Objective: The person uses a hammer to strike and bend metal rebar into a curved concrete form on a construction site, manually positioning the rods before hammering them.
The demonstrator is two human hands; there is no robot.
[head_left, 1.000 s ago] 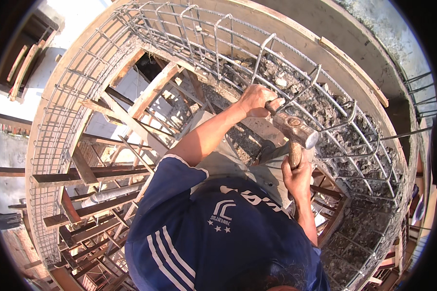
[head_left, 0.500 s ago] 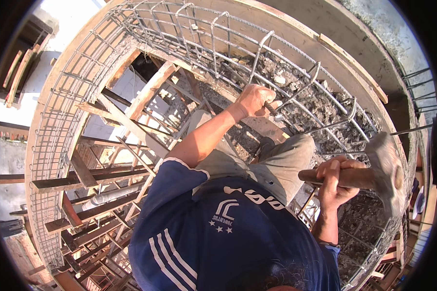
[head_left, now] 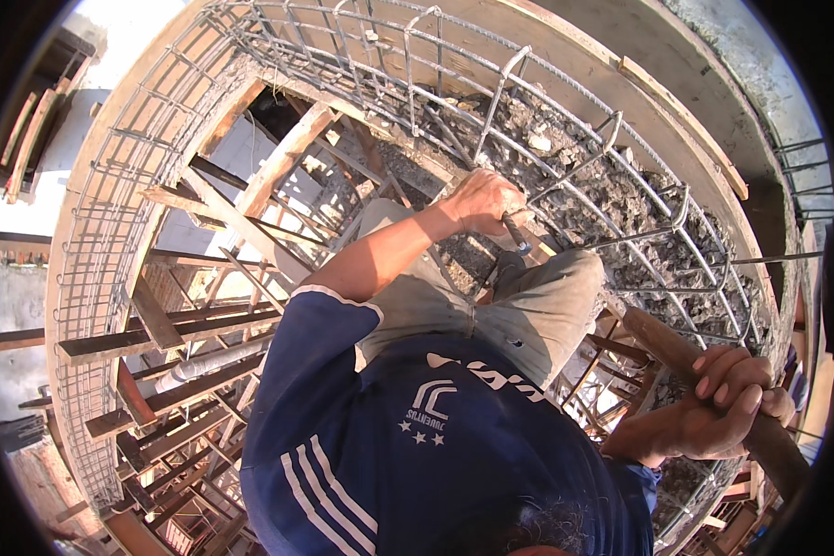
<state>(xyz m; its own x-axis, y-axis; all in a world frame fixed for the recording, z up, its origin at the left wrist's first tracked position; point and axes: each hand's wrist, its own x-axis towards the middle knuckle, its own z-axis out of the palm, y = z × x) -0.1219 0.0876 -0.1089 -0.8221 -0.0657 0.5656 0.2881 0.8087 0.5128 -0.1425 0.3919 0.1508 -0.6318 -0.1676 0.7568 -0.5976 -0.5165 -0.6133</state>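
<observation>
Through a head-worn fisheye I look steeply down, close over the blue shirt (head_left: 417, 473) at lower centre, facing the left hand (head_left: 484, 199) and steel bars (head_left: 495, 107) in the frame's upper half.

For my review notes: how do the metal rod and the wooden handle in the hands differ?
The metal rod is slim and dark grey; the wooden handle is thicker and brown. The rod shows only a short end beyond the left hand; the handle shows a longer stretch beyond the right hand. Both are gripped.

Left forearm (head_left: 394, 248) stretched forward, left hand (head_left: 485, 201) clenched firmly; right hand (head_left: 718, 415) out to side, fingers (head_left: 738, 377) curled.
</observation>
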